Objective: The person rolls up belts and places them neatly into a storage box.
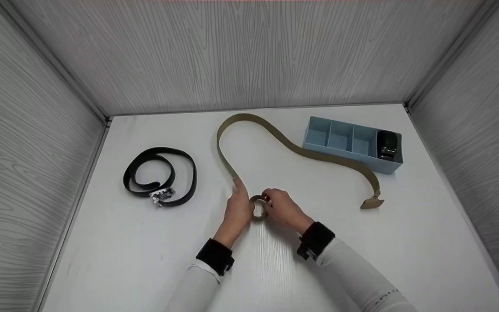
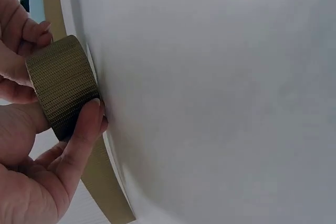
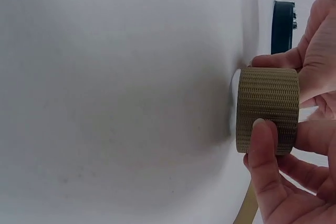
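An olive webbing belt (image 1: 332,158) snakes over the white table, and its near end is rolled into a small ring standing on edge. My left hand (image 1: 237,211) grips the left side of this coil, one finger stretched along the strap. On the opposite side, my right hand (image 1: 286,210) pinches the coil. The left wrist view shows the ribbed outer face of the coil (image 2: 63,80) with the left thumb (image 2: 86,124) pressed on it. In the right wrist view, the right thumb (image 3: 264,145) lies against the coil too. The belt's buckle (image 1: 371,203) rests at its far right end.
A black belt (image 1: 194,173) with a silver buckle (image 1: 161,196) lies loosely looped on the left. Back right stands a blue divided box (image 1: 347,151), a rolled black belt (image 1: 387,143) in its rightmost compartment. The olive strap runs along the box's front. Grey panels enclose the table.
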`<state>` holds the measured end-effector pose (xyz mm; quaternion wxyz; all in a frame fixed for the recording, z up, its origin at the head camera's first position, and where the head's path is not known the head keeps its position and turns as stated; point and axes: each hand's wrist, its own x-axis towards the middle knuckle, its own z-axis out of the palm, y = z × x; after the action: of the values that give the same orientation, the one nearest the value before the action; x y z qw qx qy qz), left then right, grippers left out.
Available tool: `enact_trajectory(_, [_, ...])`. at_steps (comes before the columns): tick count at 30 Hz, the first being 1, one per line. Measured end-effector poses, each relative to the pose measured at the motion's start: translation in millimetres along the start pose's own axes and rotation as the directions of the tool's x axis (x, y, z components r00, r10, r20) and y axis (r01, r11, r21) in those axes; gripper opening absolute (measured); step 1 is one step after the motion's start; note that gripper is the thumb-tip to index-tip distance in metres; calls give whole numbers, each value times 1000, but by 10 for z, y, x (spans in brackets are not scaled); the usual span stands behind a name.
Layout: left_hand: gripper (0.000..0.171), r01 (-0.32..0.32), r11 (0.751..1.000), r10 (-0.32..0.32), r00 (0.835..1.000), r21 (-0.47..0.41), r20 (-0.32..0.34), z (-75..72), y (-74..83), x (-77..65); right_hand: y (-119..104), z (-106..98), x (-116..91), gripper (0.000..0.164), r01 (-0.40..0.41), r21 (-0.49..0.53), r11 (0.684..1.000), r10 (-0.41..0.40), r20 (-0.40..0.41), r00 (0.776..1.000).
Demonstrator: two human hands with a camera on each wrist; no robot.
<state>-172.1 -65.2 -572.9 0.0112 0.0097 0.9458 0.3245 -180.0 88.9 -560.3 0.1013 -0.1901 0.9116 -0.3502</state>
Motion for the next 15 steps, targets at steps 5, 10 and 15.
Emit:
enact_trajectory(5, [17, 9, 1000, -9, 999, -6, -42, -37, -33, 34, 20, 8, 22, 19, 38, -17, 999, -38, 15, 999])
enact_trajectory(10, [19, -95, 990, 92, 995, 102, 29, -39, 4, 61, 35, -9, 49, 23, 107, -20, 994, -106, 43, 993])
enact_trajectory(15, [20, -186, 959, 170, 981, 214, 88, -29, 41, 75, 50, -30, 67, 26, 170, -49, 984, -168, 37, 985])
